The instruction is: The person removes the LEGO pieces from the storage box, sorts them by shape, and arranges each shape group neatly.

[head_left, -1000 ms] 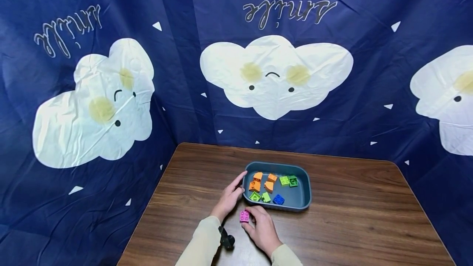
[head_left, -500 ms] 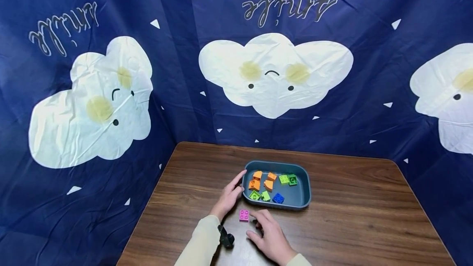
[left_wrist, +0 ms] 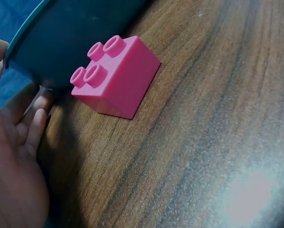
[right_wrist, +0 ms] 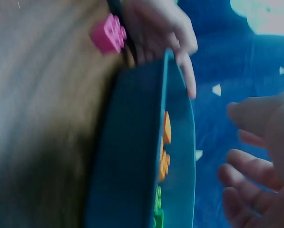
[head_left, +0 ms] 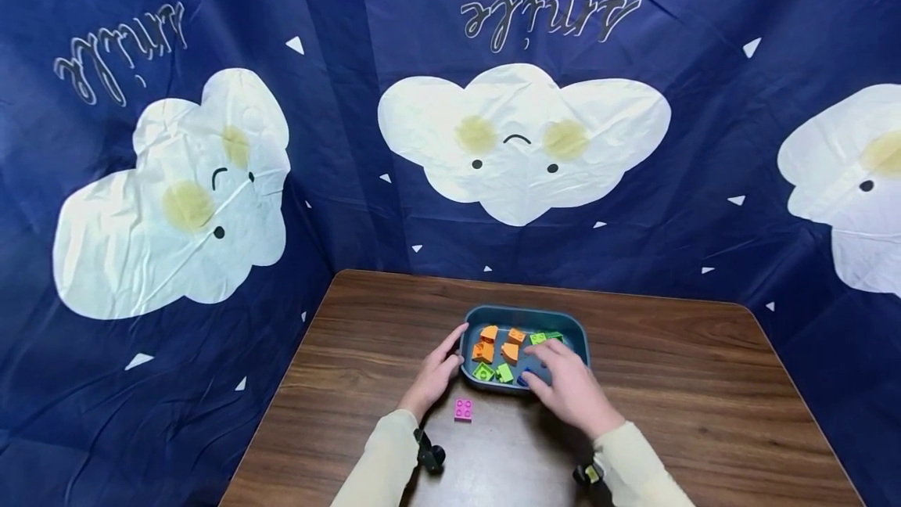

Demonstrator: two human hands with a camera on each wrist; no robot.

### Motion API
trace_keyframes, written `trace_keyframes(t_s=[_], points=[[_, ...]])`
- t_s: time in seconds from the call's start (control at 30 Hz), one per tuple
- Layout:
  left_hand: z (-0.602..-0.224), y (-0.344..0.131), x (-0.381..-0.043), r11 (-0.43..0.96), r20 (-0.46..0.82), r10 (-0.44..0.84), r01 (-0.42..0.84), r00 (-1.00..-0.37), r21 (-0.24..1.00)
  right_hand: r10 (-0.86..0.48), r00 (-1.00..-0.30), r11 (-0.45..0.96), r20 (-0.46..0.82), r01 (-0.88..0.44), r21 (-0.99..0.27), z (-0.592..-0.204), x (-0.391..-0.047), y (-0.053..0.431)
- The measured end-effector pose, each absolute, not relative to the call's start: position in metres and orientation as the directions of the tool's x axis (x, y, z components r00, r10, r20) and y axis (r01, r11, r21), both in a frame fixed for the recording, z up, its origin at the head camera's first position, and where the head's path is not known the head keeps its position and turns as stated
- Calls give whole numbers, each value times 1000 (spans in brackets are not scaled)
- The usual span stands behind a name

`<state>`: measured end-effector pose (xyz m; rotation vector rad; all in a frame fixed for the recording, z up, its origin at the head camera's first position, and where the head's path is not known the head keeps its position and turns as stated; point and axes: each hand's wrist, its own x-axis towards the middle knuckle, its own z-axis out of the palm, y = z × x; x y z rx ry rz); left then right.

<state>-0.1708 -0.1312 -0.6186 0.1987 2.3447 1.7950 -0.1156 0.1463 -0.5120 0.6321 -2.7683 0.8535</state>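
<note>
A pink toy building block with studs on top sits upright on the table in front of the bin. My left hand rests against the left end of the dark teal bin, fingers extended along its rim. In the left wrist view, the pink block is right beside that hand. My right hand hovers over the bin's right part, fingers spread and nothing between them. Its fingertips are near a blue block, mostly hidden by the thumb.
Inside the bin lie several orange blocks and several green blocks. The wooden table ends at the back against a dark blue curtain with white clouds. Both wrists carry small dark cameras.
My right hand has released the pink block, leaving it on the table, and moved right and forward over the bin. My left hand has stayed at the bin's end.
</note>
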Motion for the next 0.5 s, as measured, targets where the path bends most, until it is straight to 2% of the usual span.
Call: trace_keyframes(t_s=[0.17, 0.5], points=[[-618, -132, -171, 283, -55, 212, 7, -976, 959, -377, -916, 771, 138, -393, -501, -518, -137, 162], [-615, -131, -168, 270, -56, 216, 4, -975, 963, -527, -849, 716, -41, -418, -559, -539, -168, 165]])
